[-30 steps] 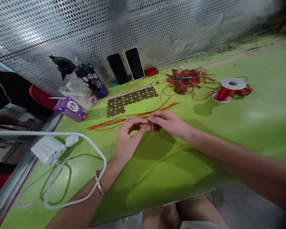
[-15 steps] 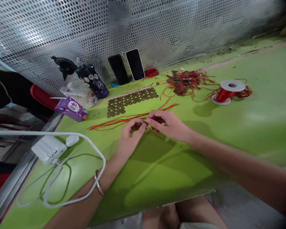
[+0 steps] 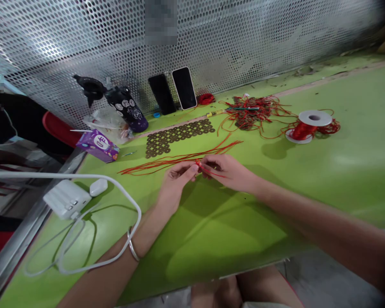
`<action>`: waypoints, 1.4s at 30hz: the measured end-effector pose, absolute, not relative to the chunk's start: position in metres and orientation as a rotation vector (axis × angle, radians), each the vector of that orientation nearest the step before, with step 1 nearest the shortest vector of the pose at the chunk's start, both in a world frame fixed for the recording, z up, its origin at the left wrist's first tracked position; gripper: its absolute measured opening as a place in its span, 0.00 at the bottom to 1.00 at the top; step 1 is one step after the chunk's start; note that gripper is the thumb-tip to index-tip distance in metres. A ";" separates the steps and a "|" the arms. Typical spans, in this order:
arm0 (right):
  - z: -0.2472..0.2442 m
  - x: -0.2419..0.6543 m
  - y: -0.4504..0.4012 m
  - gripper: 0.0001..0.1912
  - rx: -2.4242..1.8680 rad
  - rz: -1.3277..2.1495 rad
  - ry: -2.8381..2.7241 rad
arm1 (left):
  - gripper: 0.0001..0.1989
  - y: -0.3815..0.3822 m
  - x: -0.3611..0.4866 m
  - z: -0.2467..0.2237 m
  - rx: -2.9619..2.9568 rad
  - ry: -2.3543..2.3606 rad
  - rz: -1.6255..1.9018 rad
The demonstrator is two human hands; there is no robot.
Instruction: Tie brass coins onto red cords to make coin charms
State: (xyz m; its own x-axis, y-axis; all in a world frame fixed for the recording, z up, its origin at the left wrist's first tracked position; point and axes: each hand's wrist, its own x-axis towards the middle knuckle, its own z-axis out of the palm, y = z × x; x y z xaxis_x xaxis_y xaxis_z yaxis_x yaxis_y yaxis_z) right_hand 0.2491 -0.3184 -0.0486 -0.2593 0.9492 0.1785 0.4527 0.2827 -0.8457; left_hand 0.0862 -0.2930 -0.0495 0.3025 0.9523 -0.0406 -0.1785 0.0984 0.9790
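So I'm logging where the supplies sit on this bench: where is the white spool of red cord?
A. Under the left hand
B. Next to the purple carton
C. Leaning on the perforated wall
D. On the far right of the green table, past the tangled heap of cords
D: the white spool stands on the green table to the right of the tangled heap of cords.

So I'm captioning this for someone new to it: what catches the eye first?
Both hands, left and right, meet mid-table and pinch a red cord. Behind them lies a bundle of red cords, then a flat patch of coins. On the right of the green table stands a spool of red cord.
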 end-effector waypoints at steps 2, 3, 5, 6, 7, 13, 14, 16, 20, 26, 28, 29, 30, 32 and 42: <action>-0.048 0.248 -0.320 0.09 -1.284 0.857 -1.877 | 0.10 -0.291 0.087 -0.050 1.107 0.886 1.066; -0.048 0.247 -0.320 0.09 -1.295 0.837 -1.890 | 0.10 -0.290 0.087 -0.051 1.090 0.891 1.091; -0.048 0.245 -0.321 0.10 -1.286 0.796 -1.913 | 0.10 -0.289 0.087 -0.052 1.064 0.906 1.142; -0.048 0.244 -0.322 0.10 -1.263 0.790 -1.920 | 0.10 -0.289 0.086 -0.052 1.057 0.909 1.165; -0.048 0.243 -0.322 0.10 -1.234 0.791 -1.926 | 0.10 -0.288 0.086 -0.052 1.055 0.907 1.184; -0.049 0.238 -0.327 0.08 -1.121 0.709 -1.897 | 0.10 -0.288 0.085 -0.052 1.084 0.901 1.197; -0.050 0.238 -0.328 0.08 -1.102 0.687 -1.858 | 0.10 -0.288 0.085 -0.052 1.097 0.915 1.208; -0.050 0.238 -0.329 0.07 -1.057 0.652 -1.765 | 0.10 -0.288 0.084 -0.051 1.150 0.954 1.229; -0.049 0.238 -0.332 0.05 -0.964 0.605 -1.658 | 0.10 -0.289 0.082 -0.051 1.264 1.010 1.258; -0.048 0.238 -0.332 0.06 -0.878 0.554 -1.631 | 0.10 -0.290 0.081 -0.051 1.274 1.025 1.262; -0.048 0.237 -0.332 0.07 -0.874 0.558 -1.636 | 0.10 -0.290 0.082 -0.052 1.271 1.029 1.266; -0.049 0.237 -0.332 0.07 -0.878 0.560 -1.635 | 0.10 -0.290 0.082 -0.052 1.275 1.033 1.270; -0.049 0.237 -0.332 0.08 -0.880 0.566 -1.631 | 0.10 -0.290 0.082 -0.051 1.282 1.039 1.272; -0.050 0.238 -0.332 0.10 -0.872 0.599 -1.622 | 0.10 -0.290 0.083 -0.050 1.294 1.059 1.283; -0.048 0.237 -0.332 0.06 -0.883 0.533 -1.608 | 0.05 -0.292 0.080 -0.051 1.533 0.997 1.322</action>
State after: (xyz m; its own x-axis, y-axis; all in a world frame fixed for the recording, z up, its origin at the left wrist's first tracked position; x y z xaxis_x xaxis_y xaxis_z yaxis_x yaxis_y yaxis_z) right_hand 0.2371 -0.3324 -0.0482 -0.0488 0.7818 0.6216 0.2556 0.6114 -0.7489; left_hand 0.0803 -0.2923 -0.0512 0.1208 0.9438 0.3076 0.0367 -0.3139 0.9488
